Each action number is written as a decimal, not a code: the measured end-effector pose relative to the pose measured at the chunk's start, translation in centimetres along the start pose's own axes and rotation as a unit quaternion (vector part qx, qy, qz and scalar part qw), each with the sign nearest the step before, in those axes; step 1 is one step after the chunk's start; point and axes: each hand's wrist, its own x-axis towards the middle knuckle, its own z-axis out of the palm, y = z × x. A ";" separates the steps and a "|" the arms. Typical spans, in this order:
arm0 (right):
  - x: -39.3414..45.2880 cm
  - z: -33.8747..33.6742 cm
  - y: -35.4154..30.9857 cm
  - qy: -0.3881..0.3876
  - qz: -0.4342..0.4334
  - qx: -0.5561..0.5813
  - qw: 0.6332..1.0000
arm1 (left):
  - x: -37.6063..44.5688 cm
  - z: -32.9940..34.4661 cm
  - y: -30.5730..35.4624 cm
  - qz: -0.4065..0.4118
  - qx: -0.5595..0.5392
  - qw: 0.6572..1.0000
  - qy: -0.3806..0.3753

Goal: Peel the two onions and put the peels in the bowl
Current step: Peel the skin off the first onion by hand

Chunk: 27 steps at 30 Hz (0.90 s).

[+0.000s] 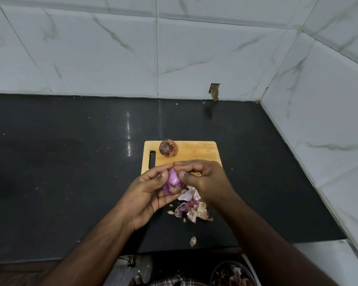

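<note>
My left hand (148, 191) grips a shiny purple onion (173, 182), mostly bare of its dry skin, above the counter's front part. My right hand (203, 178) pinches at the onion's top with thumb and fingers. A second onion (168, 148) with its brown skin on sits at the far left of the wooden cutting board (196, 151). A heap of loose peels (191, 207) lies on the counter under my right wrist, and one single peel (193, 241) lies nearer the edge. A bowl (232, 274) holding peels shows at the bottom edge, below the counter.
The black counter (70, 162) runs left and meets a white tiled wall (174, 48) at the back and right. A small hole (215, 92) is in the back wall. The counter's front edge is near the frame's bottom, with the floor below.
</note>
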 end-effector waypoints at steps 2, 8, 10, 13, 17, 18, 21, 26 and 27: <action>0.1 0.1 0.1 0.023 0.017 0.030 0.999 | 0.0 0.2 0.0 0.009 0.000 1.000 0.010; -0.3 0.5 0.5 -0.014 0.018 0.006 1.000 | 0.1 0.3 0.0 0.041 0.022 0.999 0.022; -0.2 0.4 0.6 -0.001 0.027 0.064 0.998 | 0.0 0.2 0.1 0.045 0.019 0.999 0.018; -0.3 -0.2 1.1 0.009 0.027 0.128 0.991 | 0.0 0.2 0.2 0.037 -0.008 0.999 0.008; -0.9 0.0 1.3 -0.018 0.007 0.142 0.990 | 0.2 0.3 0.5 0.013 -0.047 0.999 0.005; -1.0 0.1 1.3 -0.003 0.001 0.139 0.990 | 0.2 0.4 0.5 0.006 -0.056 0.998 0.007; -0.9 0.2 1.3 0.056 -0.016 0.161 0.985 | 0.3 0.5 0.4 -0.014 -0.076 0.997 0.006; -1.1 -0.3 0.3 0.033 -0.012 0.116 0.993 | 0.4 0.4 0.2 -0.040 -0.108 0.993 -0.008; -1.2 -0.2 0.1 0.017 -0.016 0.105 0.994 | 0.4 0.3 0.2 -0.039 -0.109 0.993 -0.012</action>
